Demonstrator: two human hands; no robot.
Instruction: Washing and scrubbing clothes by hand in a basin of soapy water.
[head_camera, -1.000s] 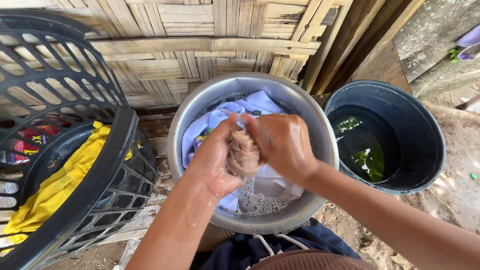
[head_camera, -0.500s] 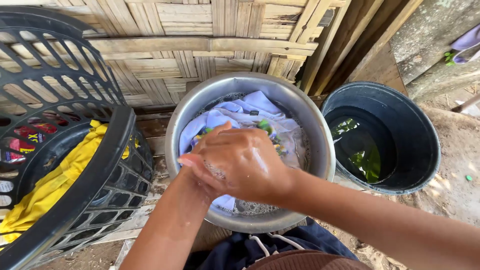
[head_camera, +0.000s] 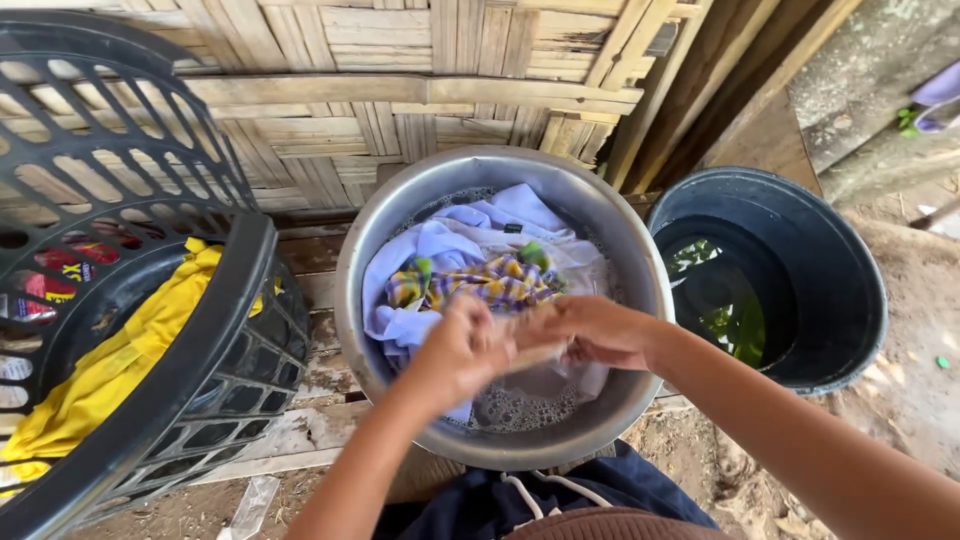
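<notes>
A round metal basin (head_camera: 640, 270) holds soapy water, a pale lilac garment (head_camera: 450, 245) and a checked yellow, purple and green cloth (head_camera: 500, 282). Over the near side of the basin, my left hand (head_camera: 462, 348) and my right hand (head_camera: 590, 328) are pressed together on a small wet beige cloth (head_camera: 535, 352), which is mostly hidden between them. Suds (head_camera: 520, 408) lie on the water below my hands.
A black plastic laundry basket (head_camera: 190, 350) at the left holds a yellow garment (head_camera: 110, 370). A dark bucket (head_camera: 850, 290) of water stands at the right. A woven bamboo wall (head_camera: 420, 90) is behind. Dirt ground lies at the right.
My hands lowered from a raised wringing grip and now rub the beige cloth side by side; the checked cloth in the basin has come into view behind them.
</notes>
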